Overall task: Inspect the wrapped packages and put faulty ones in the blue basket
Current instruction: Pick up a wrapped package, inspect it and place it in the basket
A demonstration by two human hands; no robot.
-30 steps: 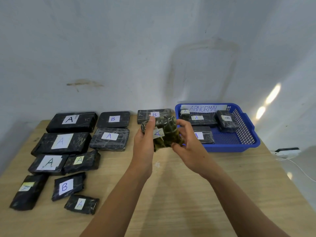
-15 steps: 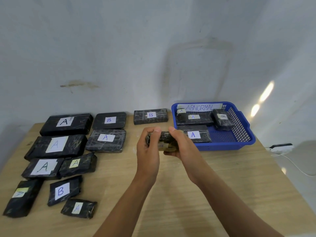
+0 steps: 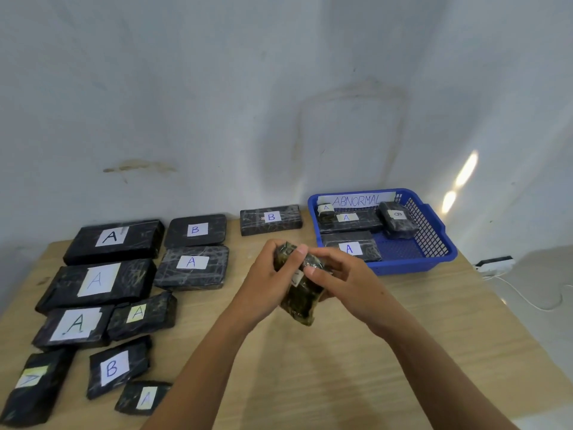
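— What is lying closest to you?
— Three wrapped packages are sitting on the wooden table [image 3: 372, 367] at my near left: a small A parcel [image 3: 144, 398], a near B parcel [image 3: 111, 367], and a yellow-labelled parcel [image 3: 31, 380] whose letter I am not making out.

— And your hands?
— Both are clamping one held package [image 3: 299, 301], raised over the middle of the table. My left hand [image 3: 263, 280] is curling round its left side with the thumb over the top. My right hand [image 3: 338, 280] is pinching it from the right, so the two hands are working close together. A scrap of white label is showing between my fingers, its letter hidden.

— How many are lying loose?
— Ten, all to my left and ahead. Past the first three, two more A parcels are lying side by side and touching. Then a large A and a middle A are sitting behind them. Along the far edge, by the wall [image 3: 279, 88], one large A and two B parcels are lining up. That is making six A, three B, one unread.

— And the basket?
— The blue basket [image 3: 412, 268] is standing at the far right, just beyond my right hand, carrying an ABNORMAL sign [image 3: 356, 200] on its back wall. Four labelled parcels are lying inside it: three A, and one whose letter, turned sideways, is reading like a B.
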